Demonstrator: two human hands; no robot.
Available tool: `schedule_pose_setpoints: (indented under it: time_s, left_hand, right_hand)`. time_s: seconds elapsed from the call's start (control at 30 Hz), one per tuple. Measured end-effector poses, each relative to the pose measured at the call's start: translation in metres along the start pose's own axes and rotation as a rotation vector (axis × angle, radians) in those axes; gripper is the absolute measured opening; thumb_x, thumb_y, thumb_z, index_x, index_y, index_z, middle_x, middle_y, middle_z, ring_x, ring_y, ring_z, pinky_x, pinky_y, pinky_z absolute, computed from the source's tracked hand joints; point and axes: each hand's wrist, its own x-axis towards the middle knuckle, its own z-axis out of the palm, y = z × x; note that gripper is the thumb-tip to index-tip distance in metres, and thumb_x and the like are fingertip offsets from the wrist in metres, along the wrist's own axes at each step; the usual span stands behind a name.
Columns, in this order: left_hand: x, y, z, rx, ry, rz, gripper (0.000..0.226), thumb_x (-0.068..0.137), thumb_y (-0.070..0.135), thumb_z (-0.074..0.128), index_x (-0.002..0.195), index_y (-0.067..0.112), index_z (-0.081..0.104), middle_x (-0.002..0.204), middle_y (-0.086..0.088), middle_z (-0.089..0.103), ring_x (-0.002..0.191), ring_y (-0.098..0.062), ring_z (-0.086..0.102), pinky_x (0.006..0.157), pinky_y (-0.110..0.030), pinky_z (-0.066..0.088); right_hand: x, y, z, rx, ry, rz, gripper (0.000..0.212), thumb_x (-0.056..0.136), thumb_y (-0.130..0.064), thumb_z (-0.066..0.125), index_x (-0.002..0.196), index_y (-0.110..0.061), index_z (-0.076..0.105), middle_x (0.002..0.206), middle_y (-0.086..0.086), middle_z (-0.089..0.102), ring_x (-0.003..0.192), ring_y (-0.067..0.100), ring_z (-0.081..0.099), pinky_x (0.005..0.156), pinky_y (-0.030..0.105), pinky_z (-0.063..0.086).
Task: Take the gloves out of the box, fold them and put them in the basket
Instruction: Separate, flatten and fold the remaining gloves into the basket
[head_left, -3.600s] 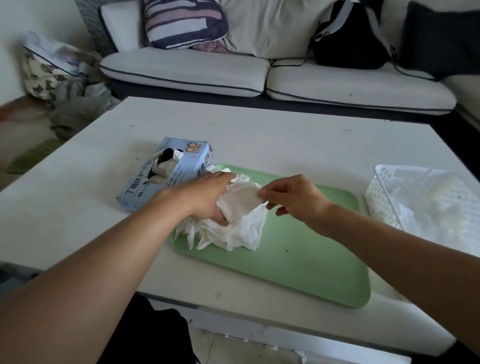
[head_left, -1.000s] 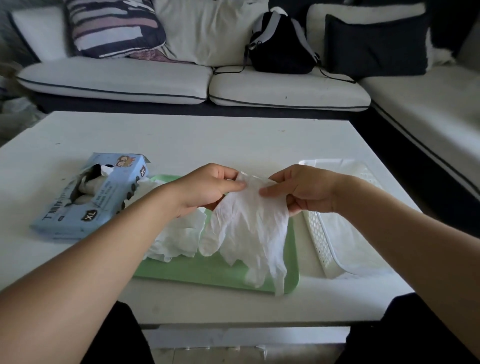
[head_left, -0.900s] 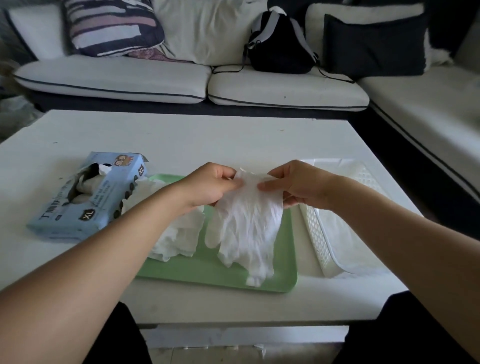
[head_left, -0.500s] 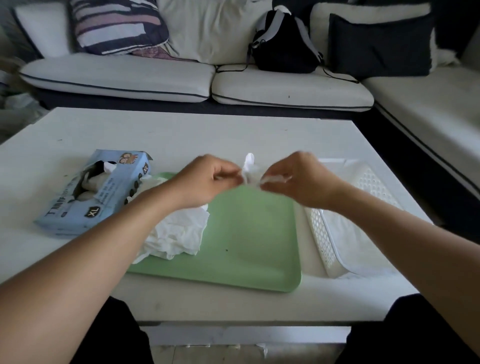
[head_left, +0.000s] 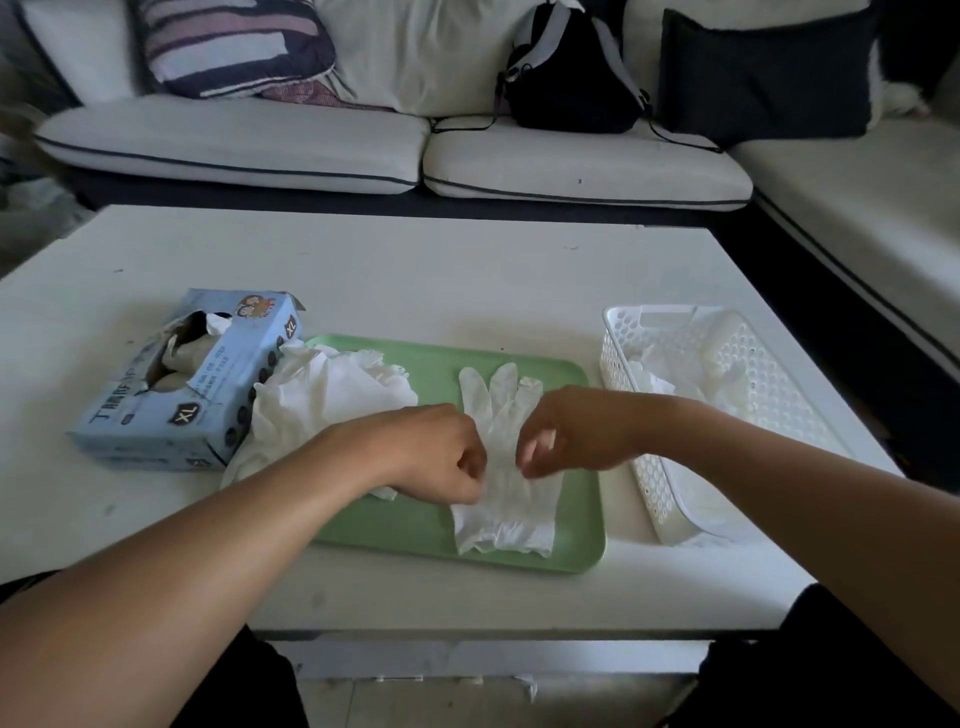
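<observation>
A single white glove (head_left: 503, 441) lies flat on the green tray (head_left: 576, 499), fingers pointing away from me. My left hand (head_left: 441, 457) has curled fingers that pinch the glove's left edge near the palm. My right hand (head_left: 571, 431) is curled over the glove's right edge, fingertips pinching it. A loose pile of white gloves (head_left: 322, 400) rests on the tray's left end against the blue glove box (head_left: 182, 384), whose torn top shows more gloves. The white perforated basket (head_left: 618, 364) at the right holds folded gloves.
Everything sits on a white low table (head_left: 415, 270). A sofa with cushions, a striped pillow (head_left: 234, 47) and a black backpack (head_left: 571, 73) runs along the far side and the right.
The glove that both hands held up bunched over the tray now lies spread flat on the tray. Both hands have come down to its edges.
</observation>
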Motion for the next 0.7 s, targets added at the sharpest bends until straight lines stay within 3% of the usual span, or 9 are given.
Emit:
schedule_pose_setpoints:
  time_s: [0.1,0.17,0.3,0.4,0.5,0.57,0.7]
  left_hand:
    - [0.006,0.005,-0.002,0.069,0.235,0.039,0.032,0.086,0.05,0.065,0.11,0.031,0.073,0.107,0.013,0.068,0.097,-0.015,0.066,0.083,-0.037,0.056]
    - [0.009,0.007,0.001,0.154,0.222,0.03,0.05,0.085,0.06,0.067,0.121,0.027,0.069,0.117,0.009,0.066,0.104,-0.019,0.065,0.087,-0.037,0.054]
    - [0.012,0.016,0.012,0.388,0.126,0.011,0.059,0.077,0.068,0.072,0.11,0.019,0.065,0.11,0.003,0.061,0.096,-0.023,0.063,0.075,-0.032,0.046]
    - [0.007,0.019,0.006,0.38,0.161,0.04,0.066,0.075,0.065,0.077,0.122,0.021,0.062,0.118,0.004,0.06,0.104,-0.023,0.063,0.074,-0.032,0.042]
    - [-0.006,0.003,-0.023,0.136,0.274,0.019,0.078,0.073,0.061,0.082,0.138,0.027,0.056,0.136,0.009,0.057,0.121,-0.018,0.059,0.094,-0.031,0.048]
    - [-0.021,-0.017,-0.046,0.075,0.321,-0.02,0.076,0.072,0.054,0.085,0.138,0.03,0.056,0.139,0.012,0.054,0.126,-0.014,0.053,0.101,-0.031,0.044]
    - [-0.046,-0.064,-0.056,0.095,0.139,-0.214,0.059,0.075,0.037,0.088,0.127,0.041,0.06,0.142,0.018,0.048,0.132,-0.01,0.046,0.108,-0.035,0.042]
  right_hand:
    - [0.008,0.014,-0.005,-0.203,0.168,0.155,0.04,0.09,-0.035,0.072,0.124,-0.015,0.067,0.121,0.001,0.065,0.112,0.018,0.059,0.095,0.027,0.043]
    - [0.013,0.02,-0.004,-0.293,0.121,0.227,0.048,0.09,-0.038,0.072,0.129,-0.013,0.064,0.128,0.004,0.062,0.118,0.022,0.057,0.099,0.032,0.044]
    - [0.024,0.023,0.0,-0.354,0.043,0.297,0.046,0.088,-0.047,0.071,0.11,-0.007,0.068,0.108,0.007,0.068,0.101,0.026,0.064,0.086,0.037,0.052]
    - [0.027,0.018,-0.003,-0.407,0.043,0.3,0.047,0.088,-0.05,0.07,0.109,-0.008,0.066,0.106,0.006,0.067,0.099,0.025,0.064,0.083,0.036,0.053]
    - [0.026,0.003,-0.009,-0.378,0.179,0.193,0.049,0.09,-0.049,0.068,0.127,-0.019,0.061,0.123,0.0,0.063,0.112,0.024,0.062,0.093,0.038,0.051]
    - [0.026,-0.01,-0.011,-0.221,0.281,0.058,0.042,0.09,-0.046,0.068,0.125,-0.024,0.064,0.123,-0.005,0.065,0.108,0.018,0.063,0.093,0.037,0.052]
    - [0.028,-0.028,-0.005,-0.136,0.331,-0.055,0.03,0.09,-0.046,0.069,0.114,-0.03,0.068,0.113,-0.013,0.068,0.094,0.008,0.063,0.083,0.031,0.055]
